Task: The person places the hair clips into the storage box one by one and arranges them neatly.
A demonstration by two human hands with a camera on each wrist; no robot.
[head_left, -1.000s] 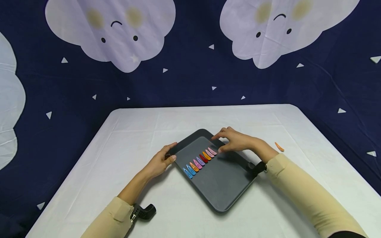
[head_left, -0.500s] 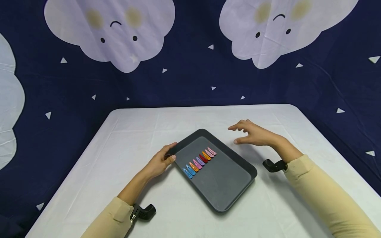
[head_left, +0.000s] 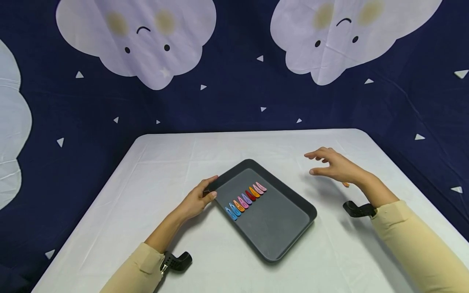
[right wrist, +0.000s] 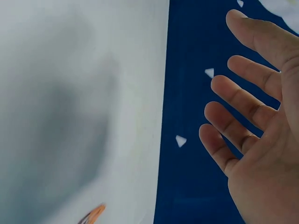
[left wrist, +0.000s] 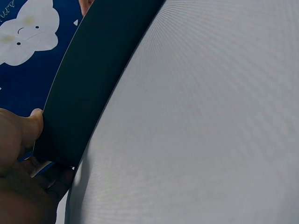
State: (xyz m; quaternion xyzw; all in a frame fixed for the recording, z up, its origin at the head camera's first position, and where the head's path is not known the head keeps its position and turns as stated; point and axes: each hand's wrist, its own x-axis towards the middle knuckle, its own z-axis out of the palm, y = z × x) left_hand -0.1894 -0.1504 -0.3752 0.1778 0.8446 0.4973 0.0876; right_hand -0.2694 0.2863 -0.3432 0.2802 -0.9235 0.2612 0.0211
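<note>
A dark grey rectangular tray [head_left: 282, 219] lies turned at an angle on the white table. Inside it, a slanted row of several snap hair clips [head_left: 250, 195] runs in blue, orange, pink, purple and red. My left hand [head_left: 195, 201] grips the tray's left corner; in the left wrist view the thumb is at the rim and fingers are behind the wall. To the tray's right, my right hand [head_left: 335, 165] hovers over the table with fingers spread, holding nothing. A loose orange hair clip [head_left: 345, 184] lies on the table, mostly hidden by that hand, and its tip shows in the right wrist view.
The white cloth-covered table [head_left: 176, 150] ends at a far edge before a dark blue backdrop [head_left: 234, 101] with clouds and small triangles. A black wrist camera [head_left: 177, 260] sits on the left forearm, and another black camera [head_left: 357, 209] on the right.
My right hand has left the tray's upper right side and moved right, over the loose orange hair clip. The left hand, the tray and the row of clips stay as they were.
</note>
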